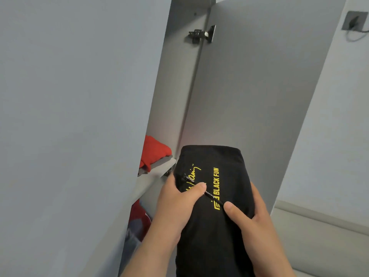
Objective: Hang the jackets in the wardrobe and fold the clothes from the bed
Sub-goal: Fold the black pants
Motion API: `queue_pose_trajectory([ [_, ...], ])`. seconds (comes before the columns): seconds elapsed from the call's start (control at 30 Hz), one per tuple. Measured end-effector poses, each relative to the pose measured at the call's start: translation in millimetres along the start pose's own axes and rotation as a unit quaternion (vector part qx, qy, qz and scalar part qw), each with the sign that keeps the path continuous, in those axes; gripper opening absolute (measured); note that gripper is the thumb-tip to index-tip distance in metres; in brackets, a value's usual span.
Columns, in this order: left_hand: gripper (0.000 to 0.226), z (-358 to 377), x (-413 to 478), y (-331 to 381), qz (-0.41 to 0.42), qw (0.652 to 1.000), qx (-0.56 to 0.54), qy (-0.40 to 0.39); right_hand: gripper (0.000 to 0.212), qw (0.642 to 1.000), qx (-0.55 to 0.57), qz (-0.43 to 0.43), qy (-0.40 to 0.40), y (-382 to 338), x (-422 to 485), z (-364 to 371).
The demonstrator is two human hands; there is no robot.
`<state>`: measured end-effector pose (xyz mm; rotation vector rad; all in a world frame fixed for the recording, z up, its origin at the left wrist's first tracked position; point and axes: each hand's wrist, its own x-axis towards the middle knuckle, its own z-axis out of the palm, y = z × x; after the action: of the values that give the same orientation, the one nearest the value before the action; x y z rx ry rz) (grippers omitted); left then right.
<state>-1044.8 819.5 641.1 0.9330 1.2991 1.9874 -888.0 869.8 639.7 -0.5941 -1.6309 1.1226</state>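
A folded black garment (225, 160) with yellow "BLACK FUN" lettering and a drawstring is held in front of the open wardrobe. My left hand (177, 198) grips its left edge, thumb lying across the top. My right hand (253, 214) grips its right edge, thumb on top near the drawstring tip. The garment's far end sits level with a grey wardrobe shelf (157, 170). A folded red garment (154, 151) lies on that shelf.
The grey wardrobe door (249, 86) stands open to the right, with a hinge (201, 35) at the top. A pale wardrobe panel (69, 116) fills the left. More red and grey clothes (137, 216) lie on a lower shelf. A wall socket (353, 21) is at upper right.
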Motion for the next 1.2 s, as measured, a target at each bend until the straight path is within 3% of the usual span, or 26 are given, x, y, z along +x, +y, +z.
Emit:
queue_pose_trajectory([
  [0.3,0.053,12.6,69.0,4.6,0.087,0.995,0.009,0.050,0.068,0.994,0.061,-0.054,-0.069,19.5,100.8,6.2],
  [0.47,0.038,18.3,110.0,21.6,0.134,0.988,0.015,0.074,0.065,0.986,0.123,-0.071,-0.093,37.4,165.0,20.1],
  [0.67,0.033,12.4,137.6,26.0,0.156,0.980,0.028,0.120,0.060,0.966,0.208,-0.040,-0.147,58.9,213.0,49.8],
  [0.8,0.028,-3.8,143.8,37.3,0.157,0.975,-0.049,0.147,0.055,0.954,0.257,-0.016,-0.155,59.0,236.3,78.3],
  [0.87,0.029,-11.0,143.6,38.4,0.169,0.966,-0.060,0.188,0.056,0.946,0.279,-0.017,-0.164,57.0,245.4,95.8],
  [0.97,0.041,-17.6,142.2,29.5,0.172,0.948,0.044,0.262,0.059,0.934,0.312,-0.024,-0.171,50.7,257.7,125.7],
  [1.07,0.066,-20.9,139.9,13.8,0.156,0.904,0.131,0.375,0.060,0.928,0.345,-0.024,-0.137,44.1,267.8,156.0],
  [1.2,0.068,-22.9,135.3,5.3,0.173,0.861,0.172,0.447,0.065,0.914,0.398,0.030,-0.072,38.0,275.5,195.8],
])
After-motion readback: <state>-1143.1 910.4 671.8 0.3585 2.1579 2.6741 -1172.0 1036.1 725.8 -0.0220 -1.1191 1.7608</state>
